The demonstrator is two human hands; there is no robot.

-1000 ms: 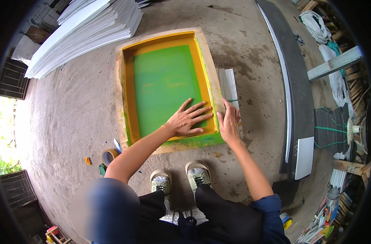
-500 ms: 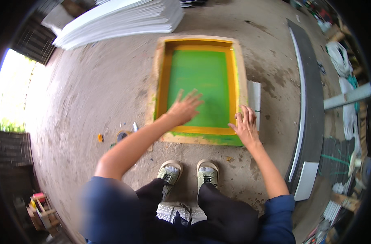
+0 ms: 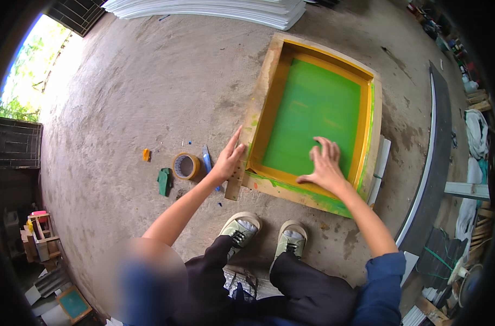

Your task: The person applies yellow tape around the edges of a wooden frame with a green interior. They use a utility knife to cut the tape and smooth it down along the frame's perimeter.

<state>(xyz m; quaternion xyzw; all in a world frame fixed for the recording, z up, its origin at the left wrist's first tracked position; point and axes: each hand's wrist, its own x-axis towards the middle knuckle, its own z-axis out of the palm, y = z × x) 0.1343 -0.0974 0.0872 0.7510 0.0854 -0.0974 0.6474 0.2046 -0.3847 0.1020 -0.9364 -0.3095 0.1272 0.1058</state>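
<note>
A silk-screen frame with a pale wooden rim lies on the concrete floor, turned slightly. Its inner edges are yellow-orange, and the stretched mesh is green. My left hand rests against the frame's lower left side, above a narrow wooden strip, fingers stretched out. Over the lower part of the mesh is my right hand, its fingers bent and apart with the thumb spread; whether it touches the mesh I cannot tell. Left of my left hand lie a blue cutter knife and a tape roll.
A crumpled green piece and a small yellow piece lie beyond the tape. White sheets are stacked at the far side. White material shows beside the frame's right edge. A long dark board lies farther right.
My left hand has moved off the mesh to the frame's left side. The right hand has shifted from the right rim to above the mesh. The view has turned, so the frame appears tilted.
</note>
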